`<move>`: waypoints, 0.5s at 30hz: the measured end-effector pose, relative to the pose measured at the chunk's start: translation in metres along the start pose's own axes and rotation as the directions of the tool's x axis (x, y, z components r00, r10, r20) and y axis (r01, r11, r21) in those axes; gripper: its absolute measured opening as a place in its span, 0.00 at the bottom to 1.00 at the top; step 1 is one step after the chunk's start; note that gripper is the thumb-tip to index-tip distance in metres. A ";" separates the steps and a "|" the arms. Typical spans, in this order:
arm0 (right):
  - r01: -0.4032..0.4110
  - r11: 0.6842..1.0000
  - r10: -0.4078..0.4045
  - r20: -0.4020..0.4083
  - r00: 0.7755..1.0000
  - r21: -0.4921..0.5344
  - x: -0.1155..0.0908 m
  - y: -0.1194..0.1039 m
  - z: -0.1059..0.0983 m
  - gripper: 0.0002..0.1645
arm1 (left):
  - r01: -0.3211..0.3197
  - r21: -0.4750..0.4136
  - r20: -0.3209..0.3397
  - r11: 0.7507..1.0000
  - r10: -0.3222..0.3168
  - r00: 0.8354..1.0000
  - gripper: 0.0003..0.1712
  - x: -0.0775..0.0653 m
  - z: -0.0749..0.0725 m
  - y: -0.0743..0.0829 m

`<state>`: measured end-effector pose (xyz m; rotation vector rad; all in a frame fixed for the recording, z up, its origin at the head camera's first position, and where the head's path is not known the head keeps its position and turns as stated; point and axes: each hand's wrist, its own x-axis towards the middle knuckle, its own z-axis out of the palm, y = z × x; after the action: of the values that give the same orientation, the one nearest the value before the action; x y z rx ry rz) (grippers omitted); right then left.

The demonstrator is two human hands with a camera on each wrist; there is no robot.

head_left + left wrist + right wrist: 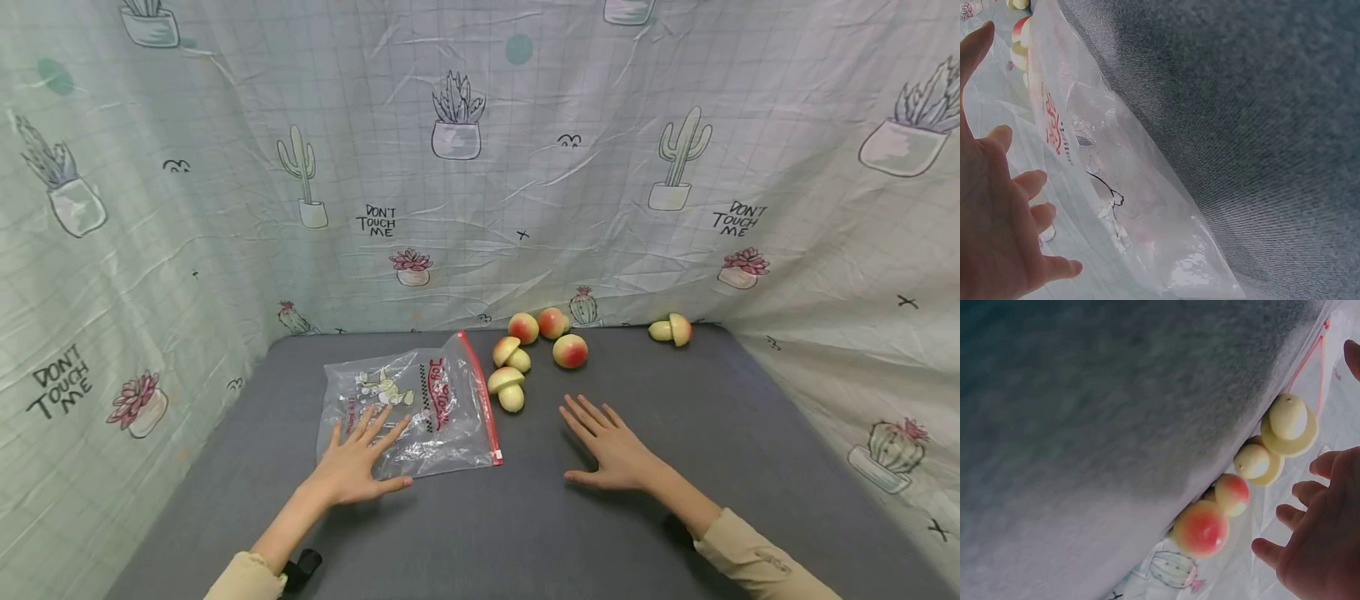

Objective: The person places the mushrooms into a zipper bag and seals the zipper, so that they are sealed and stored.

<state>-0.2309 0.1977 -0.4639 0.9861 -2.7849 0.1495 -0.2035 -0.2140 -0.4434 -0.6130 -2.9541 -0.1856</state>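
My left hand (351, 468), fingers spread, is over the lower left part of a clear zip bag (450, 446) with a red zip edge and printed cartoon. In the left wrist view the hand (997, 212) looks apart from the bag (1141, 187). To the right, my right hand (618, 457) has its fingers spread and holds nothing. Beyond it lie several toy mushrooms, yellow with red-tinged caps: one mushroom (507, 389) beside the zip edge, another (571, 352) nearer the right hand. The right wrist view shows the mushrooms (1200, 530) past the fingers (1291, 516).
A lone mushroom (671, 330) lies at the back right of the grey table (480, 533). Hanging cloth (525, 192) printed with cacti closes off the back and both sides. A black strap (302, 570) shows at the left wrist.
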 end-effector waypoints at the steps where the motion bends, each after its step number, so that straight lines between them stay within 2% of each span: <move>1: 0.009 1.000 -0.009 -0.004 1.000 -0.002 0.001 -0.001 0.001 0.56 | -0.003 -0.002 -0.007 1.000 0.003 1.000 0.50 0.000 0.000 0.000; 8: 0.058 0.998 -0.058 -0.004 0.998 0.005 0.009 -0.007 0.004 0.55 | -0.044 -0.004 -0.008 0.999 0.044 0.999 0.48 0.004 -0.002 0.007; 15: 0.094 0.995 -0.095 0.032 0.995 0.021 0.019 -0.014 0.005 0.54 | -0.081 0.013 -0.003 0.997 0.081 0.997 0.47 0.011 -0.003 0.015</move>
<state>-0.2374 0.1740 -0.4645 1.1329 -2.7638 0.1485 -0.2074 -0.1966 -0.4376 -0.7279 -2.9180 -0.1600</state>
